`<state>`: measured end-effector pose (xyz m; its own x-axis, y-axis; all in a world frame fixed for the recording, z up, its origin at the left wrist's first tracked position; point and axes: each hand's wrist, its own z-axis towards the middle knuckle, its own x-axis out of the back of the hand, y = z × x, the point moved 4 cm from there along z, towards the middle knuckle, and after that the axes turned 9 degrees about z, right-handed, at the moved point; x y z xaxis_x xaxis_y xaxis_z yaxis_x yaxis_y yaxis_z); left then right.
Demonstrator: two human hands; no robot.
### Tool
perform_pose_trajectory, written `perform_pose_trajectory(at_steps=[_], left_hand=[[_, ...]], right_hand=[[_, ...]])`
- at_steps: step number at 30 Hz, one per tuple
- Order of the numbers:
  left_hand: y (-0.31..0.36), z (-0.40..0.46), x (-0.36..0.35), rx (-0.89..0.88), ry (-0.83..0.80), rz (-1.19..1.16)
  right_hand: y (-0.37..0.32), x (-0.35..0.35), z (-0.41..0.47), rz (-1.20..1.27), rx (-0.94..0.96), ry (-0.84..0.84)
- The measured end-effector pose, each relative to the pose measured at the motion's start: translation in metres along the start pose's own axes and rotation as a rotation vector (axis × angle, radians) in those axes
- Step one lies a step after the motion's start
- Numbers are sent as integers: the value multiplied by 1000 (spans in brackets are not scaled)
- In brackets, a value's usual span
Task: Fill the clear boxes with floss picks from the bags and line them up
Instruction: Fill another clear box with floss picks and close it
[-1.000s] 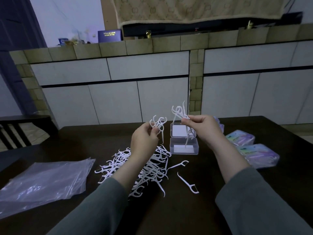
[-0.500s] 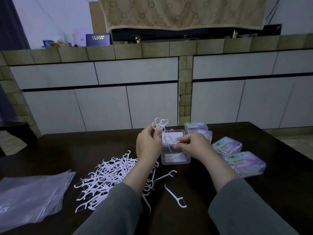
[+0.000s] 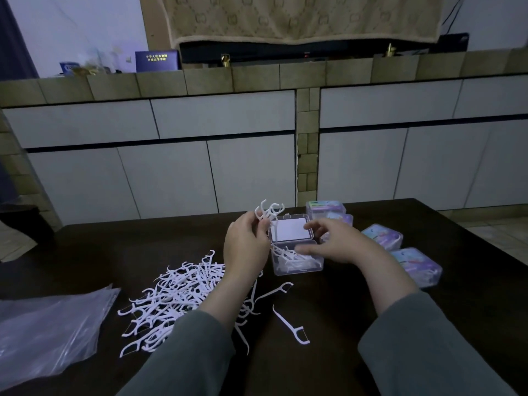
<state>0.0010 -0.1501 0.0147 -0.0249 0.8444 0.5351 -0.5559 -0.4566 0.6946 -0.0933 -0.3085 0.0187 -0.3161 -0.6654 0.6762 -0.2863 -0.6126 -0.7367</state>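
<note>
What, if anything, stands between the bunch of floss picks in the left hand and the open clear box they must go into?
Only the right hand does: it hovers over the open clear box, covering part of its opening. The lid stands raised at the back. The left hand holds the floss picks right beside the box's left edge.

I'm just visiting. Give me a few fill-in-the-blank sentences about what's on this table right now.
1. The left hand holds a bunch of floss ____.
2. The open box lies between the two ____.
3. The plastic bags lie at the table's ____ edge.
4. The loose pile lies ____ of the open box.

Missing words: picks; hands; left; left
</note>
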Motion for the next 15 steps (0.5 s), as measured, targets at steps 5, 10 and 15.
perform_pose_trajectory(at_steps=[5, 10, 15], left_hand=[[13, -7, -10, -94, -51, 2], [21, -12, -18, -310, -141, 508], [19, -10, -24, -355, -334, 678]], right_hand=[[8, -9, -5, -106, -64, -119], [16, -12, -4, -60, -51, -89], [19, -15, -2, 8, -34, -70]])
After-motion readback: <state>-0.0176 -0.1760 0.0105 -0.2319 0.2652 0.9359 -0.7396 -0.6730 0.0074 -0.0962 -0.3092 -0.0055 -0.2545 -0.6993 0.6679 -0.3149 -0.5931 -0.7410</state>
